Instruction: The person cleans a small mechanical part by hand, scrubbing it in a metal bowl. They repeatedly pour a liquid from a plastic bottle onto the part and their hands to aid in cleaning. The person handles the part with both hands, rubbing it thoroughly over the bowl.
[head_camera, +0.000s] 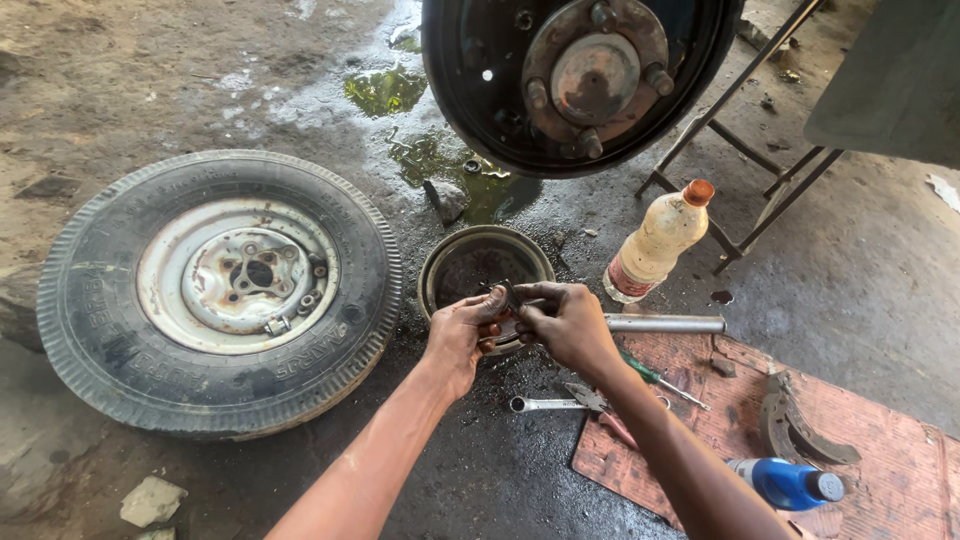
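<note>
Both hands meet over the middle of the oily ground: the left hand (462, 335) and the right hand (566, 322) are each pinched on one small dark metal part (508, 295), greasy and too small to make out its shape, held just above the near rim of a round, rusty brake drum (484, 262) that sits open side up. To the left lies one wheel (218, 290) flat on the ground, its black tyre ribbed at the edge and its pale steel rim flaked with rust around the bolt holes. At the far top hangs the bare hub plate (580, 80), dark and round, with a rust-coloured centre and studs standing out of it. Right of the drum stands one cloudy plastic bottle (657, 243) with an orange cap, and a smooth grey metal pipe (665, 324) lies behind the right hand. Near right, a worn reddish mat (880, 450) carries a curved brake shoe (795, 425), a blue bottle (790, 483) on its side, and a screwdriver (655, 378) with a green handle; one shiny spanner (545, 404) and pliers (605, 412) lie at the mat's left edge. A folding metal stand (745, 150) is at far right. Open wet concrete stretches between the wheel and the drum.
</note>
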